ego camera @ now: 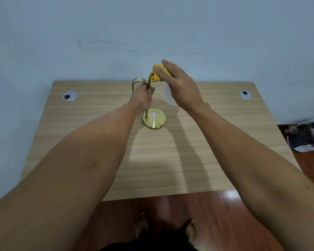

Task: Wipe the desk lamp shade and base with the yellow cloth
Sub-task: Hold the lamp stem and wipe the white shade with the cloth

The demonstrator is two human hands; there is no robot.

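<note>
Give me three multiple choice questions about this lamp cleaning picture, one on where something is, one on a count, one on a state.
1. Where does the lamp base stand?
A. on the desk
B. on the floor
C. on a chair

2. How many round cable holes show in the desk?
A. none
B. two
C. five

3. What is the right hand doing?
A. resting flat on the desk
B. gripping the yellow cloth
C. hanging empty

Answers: 1 A, the brass disc sits on the wood top. 2 B, one near each back corner. 3 B, fingers close on the cloth at the lamp's curved neck.

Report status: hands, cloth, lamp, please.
Left hand grips lamp stem. Right hand presses yellow cloth on arm's top bend. Nothing blocking.
</note>
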